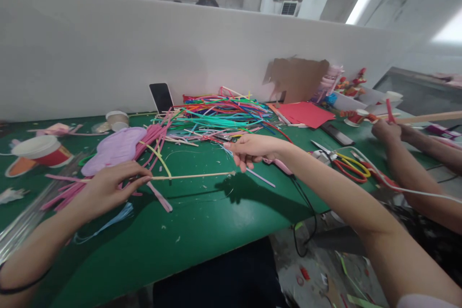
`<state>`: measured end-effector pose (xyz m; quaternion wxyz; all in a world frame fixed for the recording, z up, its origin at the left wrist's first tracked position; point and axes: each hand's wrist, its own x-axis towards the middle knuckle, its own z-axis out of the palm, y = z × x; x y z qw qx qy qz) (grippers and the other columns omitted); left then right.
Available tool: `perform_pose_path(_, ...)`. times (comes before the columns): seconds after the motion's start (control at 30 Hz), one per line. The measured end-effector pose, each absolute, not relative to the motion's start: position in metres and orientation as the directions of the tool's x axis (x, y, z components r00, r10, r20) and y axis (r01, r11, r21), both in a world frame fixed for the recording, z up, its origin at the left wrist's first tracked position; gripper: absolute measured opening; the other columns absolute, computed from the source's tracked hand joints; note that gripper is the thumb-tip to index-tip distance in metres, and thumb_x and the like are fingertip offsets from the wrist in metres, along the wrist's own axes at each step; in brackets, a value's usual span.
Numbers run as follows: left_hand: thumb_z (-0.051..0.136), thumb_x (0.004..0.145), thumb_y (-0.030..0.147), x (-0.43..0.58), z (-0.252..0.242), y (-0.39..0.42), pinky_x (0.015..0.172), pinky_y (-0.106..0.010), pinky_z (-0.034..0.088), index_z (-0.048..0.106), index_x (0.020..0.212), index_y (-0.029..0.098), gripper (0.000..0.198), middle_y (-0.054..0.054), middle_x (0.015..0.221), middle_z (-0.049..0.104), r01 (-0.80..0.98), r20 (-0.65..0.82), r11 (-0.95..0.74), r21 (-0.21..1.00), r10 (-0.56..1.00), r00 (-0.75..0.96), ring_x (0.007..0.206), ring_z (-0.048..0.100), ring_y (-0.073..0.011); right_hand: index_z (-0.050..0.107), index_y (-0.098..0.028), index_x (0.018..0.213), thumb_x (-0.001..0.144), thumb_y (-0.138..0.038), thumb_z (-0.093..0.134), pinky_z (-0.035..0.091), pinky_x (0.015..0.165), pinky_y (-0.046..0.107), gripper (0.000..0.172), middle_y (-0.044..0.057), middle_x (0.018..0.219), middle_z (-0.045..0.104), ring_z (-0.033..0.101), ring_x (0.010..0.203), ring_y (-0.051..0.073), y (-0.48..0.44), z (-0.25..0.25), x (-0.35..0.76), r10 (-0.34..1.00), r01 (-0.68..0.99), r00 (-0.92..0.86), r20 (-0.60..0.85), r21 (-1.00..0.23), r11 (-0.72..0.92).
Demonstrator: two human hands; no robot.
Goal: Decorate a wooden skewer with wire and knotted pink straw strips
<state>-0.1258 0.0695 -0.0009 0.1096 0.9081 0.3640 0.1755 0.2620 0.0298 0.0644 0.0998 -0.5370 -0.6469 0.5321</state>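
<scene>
My left hand (121, 183) pinches one end of a thin wooden stick (195, 176), which it holds roughly level above the green table (202, 240). A small whitish blob sits on the stick's right end. My right hand (249, 149) is just above that end, apart from it, with thumb and fingertips pressed together. What lies between those fingertips is too small to make out. Fine clear strands (216, 199) curve near the stick. Under my left wrist are a bundle of pink fuzzy pipe cleaners (155, 137) and a lilac padded piece (117, 149).
Behind my hands lies a pile of coloured pipe cleaners (224, 118), with a phone (161, 97) leaning on the partition. Paper cups (45, 151) stand left. Scissors (348, 166), red paper (306, 113) and a cable (306, 195) lie right. A co-worker's hands (388, 130) work at far right.
</scene>
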Motion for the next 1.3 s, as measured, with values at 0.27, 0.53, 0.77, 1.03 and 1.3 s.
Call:
perform_pose_path(0.27,0.053,0.092,0.045,-0.126,0.0,0.071,0.075,-0.028,0.049,0.071,0.094,0.023,0.028,-0.002,0.091,0.072,0.619,0.242,-0.717,0.321,0.694,0.678,0.084,0.066,-0.0179,0.072,-0.017,0.101,0.092,-0.07,0.039,0.03,0.034,0.015,0.063,-0.002,0.056,0.061,0.039,0.035,0.003,0.033,0.071,0.261,0.795,0.589,-0.456,-0.4,-0.805,-0.067)
perform_pose_path(0.53,0.053,0.091,0.044,-0.122,0.003,0.069,0.074,-0.028,0.049,0.071,0.093,0.023,0.027,-0.002,0.089,0.072,0.612,0.269,-0.729,0.308,0.683,0.679,0.082,0.065,-0.0173,0.062,-0.016,0.069,0.086,-0.073,0.05,0.027,0.033,0.015,0.061,-0.005,0.05,0.05,0.039,0.036,0.002,0.042,0.07,0.261,0.817,0.613,-0.41,-0.405,-0.786,-0.082)
perform_pose_path(0.77,0.052,0.091,0.046,-0.126,0.002,0.07,0.076,-0.029,0.049,0.071,0.094,0.023,0.03,-0.003,0.091,0.073,0.622,0.259,-0.719,0.309,0.693,0.672,0.083,0.065,-0.0179,0.057,-0.017,0.067,0.086,-0.071,0.051,0.027,0.035,0.014,0.058,-0.005,0.05,0.051,0.042,0.038,0.003,0.038,0.073,0.26,0.826,0.607,-0.391,-0.406,-0.789,-0.101)
perform_pose_path(1.03,0.052,0.092,0.046,-0.126,0.001,0.071,0.076,-0.029,0.048,0.071,0.095,0.023,0.03,-0.003,0.092,0.072,0.62,0.245,-0.718,0.317,0.693,0.678,0.085,0.065,-0.0185,0.071,-0.015,0.086,0.087,-0.073,0.048,0.024,0.033,0.016,0.062,-0.006,0.047,0.05,0.034,0.034,0.003,0.04,0.073,0.26,0.784,0.604,-0.466,-0.409,-0.795,-0.056)
perform_pose_path(1.3,0.053,0.091,0.046,-0.126,0.004,0.071,0.074,-0.028,0.047,0.071,0.095,0.023,0.029,-0.003,0.09,0.073,0.608,0.259,-0.735,0.3,0.677,0.689,0.082,0.065,-0.0182,0.065,-0.016,0.072,0.086,-0.072,0.05,0.025,0.034,0.017,0.06,-0.007,0.045,0.047,0.033,0.034,0.002,0.044,0.08,0.251,0.819,0.654,-0.443,-0.363,-0.756,0.018)
